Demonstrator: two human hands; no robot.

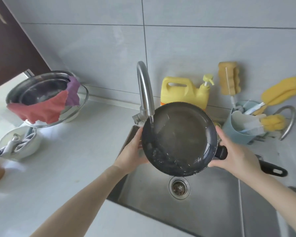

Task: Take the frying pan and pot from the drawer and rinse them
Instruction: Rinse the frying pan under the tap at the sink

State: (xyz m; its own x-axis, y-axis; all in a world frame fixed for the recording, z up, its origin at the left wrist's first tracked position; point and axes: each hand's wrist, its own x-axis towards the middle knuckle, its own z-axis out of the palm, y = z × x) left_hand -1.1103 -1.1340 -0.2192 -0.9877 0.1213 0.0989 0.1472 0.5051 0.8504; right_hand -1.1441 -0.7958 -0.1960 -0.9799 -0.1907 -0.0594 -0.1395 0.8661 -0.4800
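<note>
The frying pan [179, 139] was held over the sink [212, 211], tipped toward the person so that its dark inside faced up and forward, and the stream from the tap [144, 93] struck its left inner edge; that tilt seemed meant to let water sweep across the base and gather at the low near rim, where it pooled with white flecks. The left hand [132, 149] cupped the pan's left rim from outside, its fingers closed against the wall and mostly hidden behind it. The right hand [236, 154] gripped where the black handle [270, 169] met the bowl, fingers wrapped around it, leaving the handle's far end free; two hands probably steadied the pan against the water's push. The drain [179, 186] lay just below the pan's near edge. A yellow detergent jug [183, 93] stood behind the pan, partly covered by it, and a blue holder [237, 129] with sponges stood to the right. On the surface [72, 168] well to the left sat a steel pot [41, 89] draped with cloths; whether it was the task's pot could not be told. Its base was hidden, and the sink's right side was cut off.
</note>
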